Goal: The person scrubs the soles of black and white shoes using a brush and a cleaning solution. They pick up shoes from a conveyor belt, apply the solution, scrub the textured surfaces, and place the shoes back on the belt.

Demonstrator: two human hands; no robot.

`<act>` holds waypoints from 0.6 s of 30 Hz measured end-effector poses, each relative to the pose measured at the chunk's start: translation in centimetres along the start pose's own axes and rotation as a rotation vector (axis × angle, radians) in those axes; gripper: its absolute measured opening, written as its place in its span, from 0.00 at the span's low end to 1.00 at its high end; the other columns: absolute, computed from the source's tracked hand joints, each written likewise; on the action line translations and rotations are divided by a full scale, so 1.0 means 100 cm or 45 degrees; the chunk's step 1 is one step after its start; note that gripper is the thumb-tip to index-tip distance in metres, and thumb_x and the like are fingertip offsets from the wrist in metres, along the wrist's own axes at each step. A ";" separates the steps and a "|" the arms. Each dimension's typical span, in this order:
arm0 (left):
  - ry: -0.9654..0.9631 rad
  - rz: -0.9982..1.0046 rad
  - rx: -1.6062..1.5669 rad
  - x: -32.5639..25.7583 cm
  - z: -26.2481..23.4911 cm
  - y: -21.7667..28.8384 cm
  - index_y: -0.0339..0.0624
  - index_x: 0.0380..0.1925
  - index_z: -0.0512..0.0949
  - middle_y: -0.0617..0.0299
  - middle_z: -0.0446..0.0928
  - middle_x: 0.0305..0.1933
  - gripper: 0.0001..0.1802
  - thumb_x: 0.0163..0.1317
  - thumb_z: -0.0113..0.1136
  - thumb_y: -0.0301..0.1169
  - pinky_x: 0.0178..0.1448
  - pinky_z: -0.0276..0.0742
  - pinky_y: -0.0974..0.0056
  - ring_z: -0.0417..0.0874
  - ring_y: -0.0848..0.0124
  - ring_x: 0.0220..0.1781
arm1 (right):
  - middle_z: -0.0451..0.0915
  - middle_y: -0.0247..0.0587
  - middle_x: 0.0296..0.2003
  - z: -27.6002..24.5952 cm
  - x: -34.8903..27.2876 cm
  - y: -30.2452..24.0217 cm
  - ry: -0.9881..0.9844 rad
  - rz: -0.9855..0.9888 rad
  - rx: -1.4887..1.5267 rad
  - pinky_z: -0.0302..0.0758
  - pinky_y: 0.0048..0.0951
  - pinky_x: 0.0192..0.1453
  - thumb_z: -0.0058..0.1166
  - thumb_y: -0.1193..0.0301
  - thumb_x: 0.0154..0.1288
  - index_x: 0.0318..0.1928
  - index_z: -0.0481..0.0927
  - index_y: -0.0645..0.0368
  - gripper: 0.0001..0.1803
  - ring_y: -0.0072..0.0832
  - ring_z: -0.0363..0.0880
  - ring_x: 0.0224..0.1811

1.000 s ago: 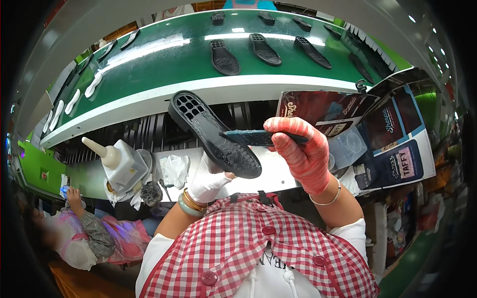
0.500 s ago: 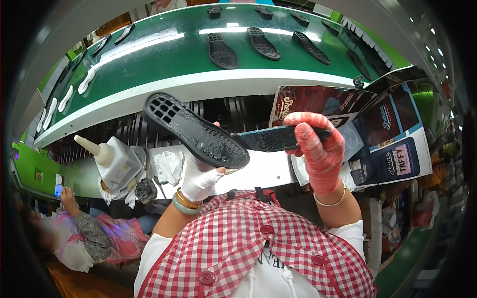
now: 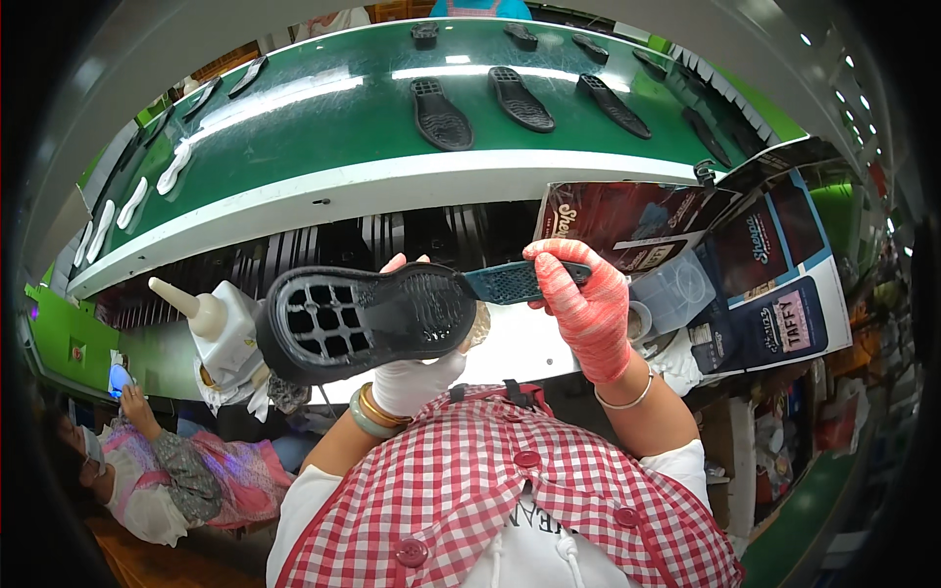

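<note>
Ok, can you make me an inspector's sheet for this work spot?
Surface: green top with a white edge; white worktop nearer the person.
Job's things: black shoe sole, shiny in places; flat blue tool meeting its toe end.
Clutter: white nozzle bottle, clear plastic tub, printed cardboard.
Hands: left hand, white-gloved, holds the sole; right hand, in red-pink covering, pinches the tool.
Cables: nothing seen.
Surroundings: more black soles and white sole-shaped pieces on the green top; another person at left.
</note>
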State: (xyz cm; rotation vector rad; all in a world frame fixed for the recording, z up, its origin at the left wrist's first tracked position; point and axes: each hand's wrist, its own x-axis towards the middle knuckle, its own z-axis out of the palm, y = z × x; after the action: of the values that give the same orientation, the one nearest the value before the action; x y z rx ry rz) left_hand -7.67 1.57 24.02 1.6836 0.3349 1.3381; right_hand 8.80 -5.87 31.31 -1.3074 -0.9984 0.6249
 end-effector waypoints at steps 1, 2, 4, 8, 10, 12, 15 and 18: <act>0.009 0.055 0.091 0.000 -0.001 -0.005 0.38 0.64 0.48 0.52 0.64 0.59 0.48 0.44 0.64 0.17 0.59 0.72 0.65 0.72 0.69 0.58 | 0.76 0.29 0.24 0.001 0.002 0.000 -0.002 0.027 -0.017 0.74 0.16 0.28 0.53 0.73 0.63 0.39 0.79 0.64 0.07 0.11 0.71 0.24; 0.019 0.109 0.182 0.000 -0.002 -0.008 0.37 0.64 0.49 0.50 0.64 0.60 0.48 0.45 0.67 0.19 0.58 0.73 0.65 0.72 0.68 0.58 | 0.75 0.28 0.23 0.001 0.003 0.000 -0.004 0.053 -0.033 0.74 0.16 0.28 0.53 0.73 0.63 0.39 0.80 0.64 0.07 0.11 0.71 0.24; 0.034 0.017 0.056 0.001 0.000 -0.007 0.37 0.63 0.50 0.51 0.66 0.57 0.47 0.45 0.66 0.19 0.59 0.72 0.65 0.73 0.68 0.57 | 0.76 0.29 0.24 -0.001 0.006 0.006 0.075 0.045 0.030 0.74 0.16 0.28 0.53 0.73 0.64 0.38 0.80 0.64 0.07 0.11 0.71 0.24; -0.062 -0.009 0.057 0.004 -0.007 -0.006 0.37 0.63 0.51 0.52 0.66 0.57 0.47 0.43 0.67 0.20 0.59 0.71 0.65 0.72 0.69 0.57 | 0.77 0.30 0.25 0.005 0.002 0.000 0.104 0.094 0.108 0.70 0.14 0.25 0.53 0.71 0.64 0.37 0.79 0.62 0.07 0.12 0.73 0.23; -0.152 0.082 0.195 0.004 -0.011 -0.006 0.37 0.63 0.52 0.53 0.65 0.57 0.47 0.42 0.67 0.21 0.59 0.71 0.66 0.71 0.69 0.57 | 0.77 0.30 0.26 0.009 0.002 -0.003 0.015 0.117 0.030 0.68 0.13 0.24 0.52 0.70 0.64 0.37 0.79 0.60 0.07 0.13 0.73 0.22; -0.207 0.165 0.362 0.003 -0.014 -0.013 0.37 0.63 0.53 0.54 0.64 0.58 0.47 0.41 0.68 0.21 0.59 0.70 0.67 0.71 0.70 0.58 | 0.77 0.30 0.26 0.007 0.004 0.001 0.058 0.091 0.014 0.74 0.16 0.27 0.52 0.73 0.64 0.37 0.79 0.63 0.06 0.13 0.72 0.24; -0.196 0.193 0.438 -0.002 -0.018 -0.025 0.37 0.63 0.54 0.55 0.62 0.59 0.48 0.40 0.69 0.22 0.59 0.70 0.68 0.70 0.71 0.58 | 0.77 0.33 0.30 0.004 -0.001 -0.001 0.236 -0.129 0.076 0.72 0.17 0.25 0.49 0.73 0.66 0.38 0.78 0.63 0.07 0.16 0.72 0.22; -0.082 0.032 -0.135 -0.003 -0.016 -0.025 0.40 0.66 0.55 0.55 0.49 0.67 0.44 0.48 0.64 0.24 0.63 0.67 0.62 0.64 0.64 0.63 | 0.77 0.38 0.38 -0.010 -0.005 0.010 0.519 -0.490 0.069 0.72 0.17 0.25 0.48 0.67 0.67 0.43 0.75 0.63 0.11 0.21 0.74 0.27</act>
State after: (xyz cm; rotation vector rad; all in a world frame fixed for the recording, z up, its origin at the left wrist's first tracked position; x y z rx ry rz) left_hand -8.39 3.45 21.85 1.6429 0.2026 1.2945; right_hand 9.54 -6.58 30.27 -1.0959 -0.8538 0.0832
